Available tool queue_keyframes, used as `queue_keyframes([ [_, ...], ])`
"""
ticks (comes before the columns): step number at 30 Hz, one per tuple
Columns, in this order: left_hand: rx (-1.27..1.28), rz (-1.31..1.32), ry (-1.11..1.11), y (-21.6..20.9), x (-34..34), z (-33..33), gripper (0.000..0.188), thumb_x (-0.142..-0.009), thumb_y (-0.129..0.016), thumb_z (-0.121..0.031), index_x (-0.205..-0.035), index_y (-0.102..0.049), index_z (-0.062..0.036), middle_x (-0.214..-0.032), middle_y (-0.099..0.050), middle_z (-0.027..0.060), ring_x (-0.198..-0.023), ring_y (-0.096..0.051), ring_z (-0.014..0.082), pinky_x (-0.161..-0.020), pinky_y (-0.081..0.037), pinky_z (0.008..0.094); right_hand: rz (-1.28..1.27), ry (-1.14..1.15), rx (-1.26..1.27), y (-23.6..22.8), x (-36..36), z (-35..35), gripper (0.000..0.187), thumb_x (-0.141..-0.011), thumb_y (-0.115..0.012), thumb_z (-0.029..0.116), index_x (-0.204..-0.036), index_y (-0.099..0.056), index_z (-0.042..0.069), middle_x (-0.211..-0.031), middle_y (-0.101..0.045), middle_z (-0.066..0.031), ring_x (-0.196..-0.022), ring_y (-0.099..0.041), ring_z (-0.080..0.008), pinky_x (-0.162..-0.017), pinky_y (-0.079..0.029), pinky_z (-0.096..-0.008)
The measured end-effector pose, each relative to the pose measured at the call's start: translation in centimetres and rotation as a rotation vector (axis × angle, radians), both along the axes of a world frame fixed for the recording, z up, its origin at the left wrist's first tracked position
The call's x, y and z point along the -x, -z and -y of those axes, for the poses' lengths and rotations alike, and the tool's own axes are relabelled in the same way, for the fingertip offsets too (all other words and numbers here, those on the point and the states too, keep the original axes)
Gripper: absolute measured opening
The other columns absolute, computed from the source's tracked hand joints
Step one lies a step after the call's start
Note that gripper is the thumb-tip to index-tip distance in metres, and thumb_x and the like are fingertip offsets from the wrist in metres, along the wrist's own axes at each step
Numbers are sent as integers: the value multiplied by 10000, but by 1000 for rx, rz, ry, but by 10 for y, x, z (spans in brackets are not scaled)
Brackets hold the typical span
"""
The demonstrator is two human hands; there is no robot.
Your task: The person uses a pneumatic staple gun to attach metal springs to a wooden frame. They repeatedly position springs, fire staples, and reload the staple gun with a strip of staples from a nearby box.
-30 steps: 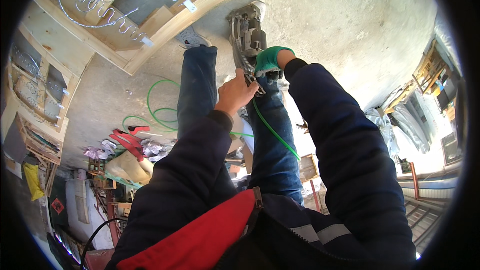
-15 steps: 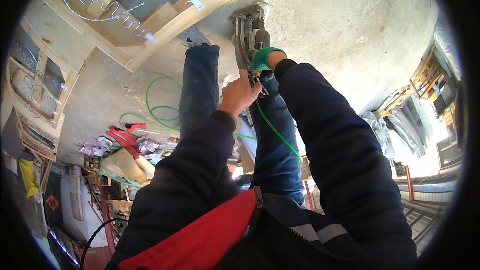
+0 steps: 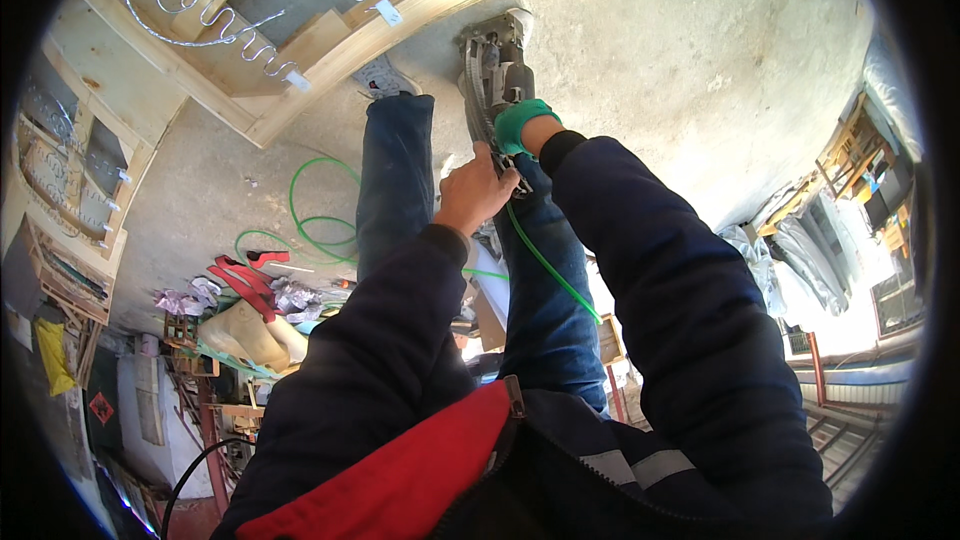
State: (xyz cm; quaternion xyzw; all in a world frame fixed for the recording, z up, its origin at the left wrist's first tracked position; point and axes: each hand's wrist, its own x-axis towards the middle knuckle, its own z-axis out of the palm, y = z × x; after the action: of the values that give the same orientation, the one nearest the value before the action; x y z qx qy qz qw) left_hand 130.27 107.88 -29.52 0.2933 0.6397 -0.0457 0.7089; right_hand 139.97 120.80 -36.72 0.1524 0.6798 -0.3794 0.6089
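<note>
Looking straight down my body, I see a grey pneumatic staple gun [image 3: 497, 75] held out in front of me over the concrete floor. My right hand [image 3: 520, 125], in a green glove, is closed around the gun's grip. My bare left hand [image 3: 476, 196] is closed on the rear end of the tool, where a thin green air hose [image 3: 548, 265] joins it and runs down across my right leg. Both sleeves are dark blue. My legs in blue jeans stand below the gun.
A wooden frame [image 3: 330, 35] with zigzag metal springs [image 3: 205, 0] lies on the floor ahead to the left. Coils of green hose [image 3: 310, 215] lie on the concrete. Red straps, bags and scraps [image 3: 245, 300] pile up at left. More wooden frames [image 3: 60, 190] stand at far left.
Both hands and the staple gun have shifted slightly up and left in the view. The grip on the tool is unchanged.
</note>
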Motion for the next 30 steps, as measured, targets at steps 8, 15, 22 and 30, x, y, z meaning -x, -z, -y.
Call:
queue_keyframes([
  [8,10,-13,-10,-1,-2,0,606,-982,-606,-488,-1292,-445,7,-1031,-744,325,-978,-733,523,-883,-566,593,-32,6,4,2,0,-4,375,-870,-723,268,-1192,-811,98,-1165,-789,-173,-1072,-763,-393,-842,-595,-554],
  [15,41,-11,0,-4,-1,-3,606,-974,-608,-488,-1310,-447,-10,-1052,-747,322,-1001,-731,522,-904,-560,588,-80,-107,-112,-9,2,7,315,-846,-733,254,-1109,-839,115,-1109,-807,-138,-1018,-783,-350,-853,-613,-484],
  [22,9,-43,-40,-4,-3,-1,559,-949,-646,-442,-1204,-458,19,-946,-766,286,-917,-751,485,-862,-556,581,-113,-151,-99,-4,4,9,296,-850,-734,245,-1099,-844,126,-1102,-809,-134,-1018,-783,-348,-859,-609,-490],
  [30,19,-17,-67,-4,-3,3,585,-960,-615,-460,-1272,-451,7,-1021,-748,320,-979,-733,521,-890,-558,595,-64,-132,-95,-1,10,10,287,-839,-760,262,-1077,-851,129,-1120,-809,-131,-1031,-782,-348,-855,-603,-491],
])
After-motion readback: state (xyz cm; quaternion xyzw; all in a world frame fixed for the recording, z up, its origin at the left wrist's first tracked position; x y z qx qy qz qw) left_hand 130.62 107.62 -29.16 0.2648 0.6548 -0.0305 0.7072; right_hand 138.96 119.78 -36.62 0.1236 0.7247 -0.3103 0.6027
